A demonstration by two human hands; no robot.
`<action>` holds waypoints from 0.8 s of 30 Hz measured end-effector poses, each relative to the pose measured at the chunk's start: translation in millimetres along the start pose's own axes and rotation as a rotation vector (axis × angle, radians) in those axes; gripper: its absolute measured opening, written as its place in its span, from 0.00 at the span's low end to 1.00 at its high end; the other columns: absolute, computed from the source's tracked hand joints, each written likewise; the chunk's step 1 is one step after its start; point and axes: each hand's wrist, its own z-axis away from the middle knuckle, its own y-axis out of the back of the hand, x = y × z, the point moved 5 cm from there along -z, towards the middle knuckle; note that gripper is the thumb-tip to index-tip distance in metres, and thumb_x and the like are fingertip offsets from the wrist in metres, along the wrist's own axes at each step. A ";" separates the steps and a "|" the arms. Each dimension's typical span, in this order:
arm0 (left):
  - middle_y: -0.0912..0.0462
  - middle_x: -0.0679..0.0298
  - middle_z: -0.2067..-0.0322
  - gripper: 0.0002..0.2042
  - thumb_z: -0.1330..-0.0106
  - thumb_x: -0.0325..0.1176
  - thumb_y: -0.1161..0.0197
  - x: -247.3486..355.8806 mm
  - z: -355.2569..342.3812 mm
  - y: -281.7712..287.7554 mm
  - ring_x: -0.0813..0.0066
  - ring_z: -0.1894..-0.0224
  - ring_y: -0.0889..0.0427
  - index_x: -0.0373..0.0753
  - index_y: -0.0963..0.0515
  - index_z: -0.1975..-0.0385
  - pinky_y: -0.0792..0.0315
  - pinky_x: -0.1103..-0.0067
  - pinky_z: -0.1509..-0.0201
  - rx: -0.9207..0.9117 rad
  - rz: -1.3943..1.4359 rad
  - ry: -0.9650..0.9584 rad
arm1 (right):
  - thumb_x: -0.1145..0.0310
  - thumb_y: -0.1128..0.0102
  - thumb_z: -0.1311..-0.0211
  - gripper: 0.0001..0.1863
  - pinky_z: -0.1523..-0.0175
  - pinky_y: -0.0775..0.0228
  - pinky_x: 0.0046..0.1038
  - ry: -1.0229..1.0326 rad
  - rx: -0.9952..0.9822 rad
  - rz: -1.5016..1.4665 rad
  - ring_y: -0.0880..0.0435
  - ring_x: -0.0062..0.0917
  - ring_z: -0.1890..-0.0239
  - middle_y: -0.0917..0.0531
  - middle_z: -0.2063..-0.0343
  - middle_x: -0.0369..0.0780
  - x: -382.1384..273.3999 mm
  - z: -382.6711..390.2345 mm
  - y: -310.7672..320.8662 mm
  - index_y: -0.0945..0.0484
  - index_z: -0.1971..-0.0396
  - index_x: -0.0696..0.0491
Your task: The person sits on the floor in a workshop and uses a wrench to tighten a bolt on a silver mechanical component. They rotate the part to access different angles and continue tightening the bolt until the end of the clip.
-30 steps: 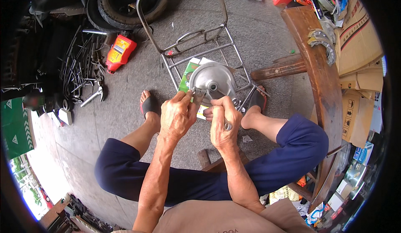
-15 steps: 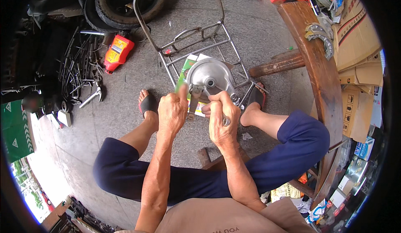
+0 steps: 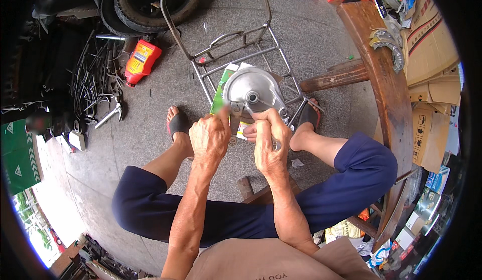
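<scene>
A round silver brake plate (image 3: 249,81) with a hub hole at its middle lies on the boxes between my feet. My left hand (image 3: 210,137) is closed at its near left edge, where the brake arm's clamp end (image 3: 235,107) shows; the rest of that arm is hidden by the fingers. On the near right my right hand (image 3: 271,139) is wrapped round a wrench, its shiny end (image 3: 276,145) showing by the palm and the far end hidden near the plate. A green and white box (image 3: 220,95) and a yellow and white box (image 3: 242,129) show beneath the plate.
A tubular metal rack (image 3: 243,39) stands beyond the plate. To the left are a red bottle (image 3: 142,63), a hammer (image 3: 111,115), loose metal rods and tyres (image 3: 155,21). A wooden stool (image 3: 381,79) on its side bears curved brake shoes (image 3: 386,46); cardboard boxes (image 3: 432,74) lie behind it.
The brake arm, which pointed down between my hands, has swung left behind my left hand. My left hand has moved slightly right and nearer to me; my right hand has shifted slightly right.
</scene>
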 end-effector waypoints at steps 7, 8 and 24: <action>0.20 0.50 0.82 0.21 0.28 0.41 0.51 5.8 1.9 0.6 0.50 0.82 0.19 0.35 0.24 0.82 0.26 0.61 0.77 0.044 -0.058 -0.075 | 0.68 0.58 0.29 0.15 0.68 0.20 0.26 0.087 -0.010 0.055 0.15 0.26 0.74 0.18 0.78 0.46 -0.7 1.8 0.6 0.27 0.64 0.65; 0.20 0.51 0.82 0.18 0.29 0.39 0.50 7.6 3.5 0.4 0.51 0.82 0.19 0.36 0.24 0.79 0.26 0.62 0.78 0.048 -0.078 -0.102 | 0.68 0.58 0.30 0.15 0.68 0.20 0.26 0.091 -0.004 0.040 0.15 0.26 0.75 0.18 0.78 0.46 1.3 2.4 1.3 0.27 0.64 0.65; 0.24 0.65 0.80 0.32 0.30 0.63 0.54 -40.1 10.7 -59.5 0.75 0.80 0.29 0.33 0.22 0.64 0.37 0.74 0.81 -0.316 0.888 0.337 | 0.66 0.59 0.26 0.13 0.49 0.20 0.36 -0.214 -0.309 0.003 0.15 0.38 0.58 0.19 0.60 0.54 21.7 1.6 -3.4 0.38 0.52 0.60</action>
